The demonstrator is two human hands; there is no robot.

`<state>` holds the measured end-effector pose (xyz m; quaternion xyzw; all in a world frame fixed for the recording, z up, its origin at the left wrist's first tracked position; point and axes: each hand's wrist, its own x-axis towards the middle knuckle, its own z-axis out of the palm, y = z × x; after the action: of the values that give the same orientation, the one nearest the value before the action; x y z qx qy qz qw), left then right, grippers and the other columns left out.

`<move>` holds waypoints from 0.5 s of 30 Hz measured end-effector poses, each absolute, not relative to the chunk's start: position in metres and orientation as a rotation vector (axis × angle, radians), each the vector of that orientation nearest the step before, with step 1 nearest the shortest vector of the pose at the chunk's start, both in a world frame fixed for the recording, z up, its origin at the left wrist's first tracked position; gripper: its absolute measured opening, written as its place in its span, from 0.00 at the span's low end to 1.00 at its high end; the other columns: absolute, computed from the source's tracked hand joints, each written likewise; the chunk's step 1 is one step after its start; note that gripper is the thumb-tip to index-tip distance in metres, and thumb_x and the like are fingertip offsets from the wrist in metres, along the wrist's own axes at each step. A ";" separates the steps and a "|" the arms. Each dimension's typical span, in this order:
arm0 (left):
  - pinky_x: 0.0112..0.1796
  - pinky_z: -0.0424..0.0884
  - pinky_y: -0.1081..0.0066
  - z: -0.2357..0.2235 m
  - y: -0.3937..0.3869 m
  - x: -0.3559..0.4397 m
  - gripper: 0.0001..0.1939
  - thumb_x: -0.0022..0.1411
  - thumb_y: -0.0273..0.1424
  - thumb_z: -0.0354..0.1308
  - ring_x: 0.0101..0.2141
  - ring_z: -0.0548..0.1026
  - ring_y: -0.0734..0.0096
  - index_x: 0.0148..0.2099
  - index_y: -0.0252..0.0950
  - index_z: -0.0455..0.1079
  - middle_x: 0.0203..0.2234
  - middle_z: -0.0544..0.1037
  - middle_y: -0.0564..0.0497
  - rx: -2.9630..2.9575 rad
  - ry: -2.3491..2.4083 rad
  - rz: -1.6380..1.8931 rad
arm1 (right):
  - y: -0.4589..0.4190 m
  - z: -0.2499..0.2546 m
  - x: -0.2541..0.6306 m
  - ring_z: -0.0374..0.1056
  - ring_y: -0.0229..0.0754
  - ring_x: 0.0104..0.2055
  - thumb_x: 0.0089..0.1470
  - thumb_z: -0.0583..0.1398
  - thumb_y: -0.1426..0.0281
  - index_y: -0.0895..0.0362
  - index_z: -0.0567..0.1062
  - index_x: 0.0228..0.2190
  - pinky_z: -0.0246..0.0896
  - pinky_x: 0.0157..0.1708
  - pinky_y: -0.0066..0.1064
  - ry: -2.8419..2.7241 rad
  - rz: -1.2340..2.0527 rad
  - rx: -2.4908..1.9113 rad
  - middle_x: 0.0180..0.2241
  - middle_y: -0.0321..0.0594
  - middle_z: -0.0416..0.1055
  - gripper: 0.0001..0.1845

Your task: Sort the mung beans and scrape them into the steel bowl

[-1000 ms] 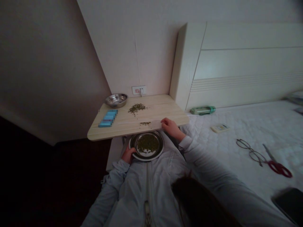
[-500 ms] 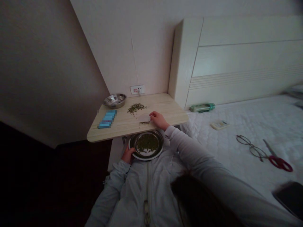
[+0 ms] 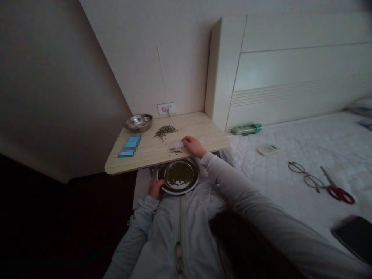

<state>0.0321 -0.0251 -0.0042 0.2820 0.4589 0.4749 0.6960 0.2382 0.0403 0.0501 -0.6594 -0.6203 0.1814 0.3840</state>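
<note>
Pinching clear sheet (image 3: 176,144) w/ R hand (image 3: 193,145), grn grains (image 3: 175,151) just left, L hand (image 3: 156,189) clasping bowl (image 3: 194,179)

Open desk (image 3: 200,124) right of the larger green pile (image 3: 165,131), metal bowl (image 3: 138,123) blocking far left corner, smaller pile (image 3: 176,151) and right hand (image 3: 193,146) crowding the near edge

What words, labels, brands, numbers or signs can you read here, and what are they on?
None can be read.
Cream device on the bed: markings too small.
Blue screen on the table: pixelated.
Socket: any lettering too small.
</note>
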 end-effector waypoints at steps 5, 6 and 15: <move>0.33 0.71 0.66 -0.005 -0.026 0.031 0.28 0.37 0.17 0.51 0.38 0.73 0.57 0.44 0.38 0.67 0.25 0.76 0.52 0.668 1.010 1.047 | 0.039 0.051 0.238 0.63 0.35 0.30 0.43 0.51 0.73 0.58 0.72 0.31 0.55 0.32 0.25 -1.597 0.461 -1.671 0.26 0.35 0.70 0.13; 0.33 0.71 0.66 -0.005 -0.027 0.031 0.28 0.37 0.18 0.51 0.37 0.73 0.58 0.44 0.38 0.67 0.25 0.76 0.53 0.683 0.996 1.046 | 0.039 0.051 0.238 0.62 0.35 0.29 0.43 0.51 0.73 0.58 0.72 0.31 0.55 0.31 0.25 -1.593 0.470 -1.667 0.25 0.35 0.70 0.13; 0.31 0.71 0.69 -0.008 -0.025 0.029 0.28 0.36 0.18 0.51 0.35 0.73 0.60 0.44 0.38 0.67 0.26 0.76 0.53 0.698 0.986 1.048 | 0.036 0.054 0.237 0.63 0.34 0.28 0.44 0.52 0.73 0.59 0.73 0.31 0.55 0.30 0.25 -1.613 0.553 -1.657 0.24 0.35 0.70 0.13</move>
<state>0.0293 -0.0252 -0.0082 0.3131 0.4423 0.4701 0.6967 0.2365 0.0358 0.0537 -0.6466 -0.6295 0.2158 0.3729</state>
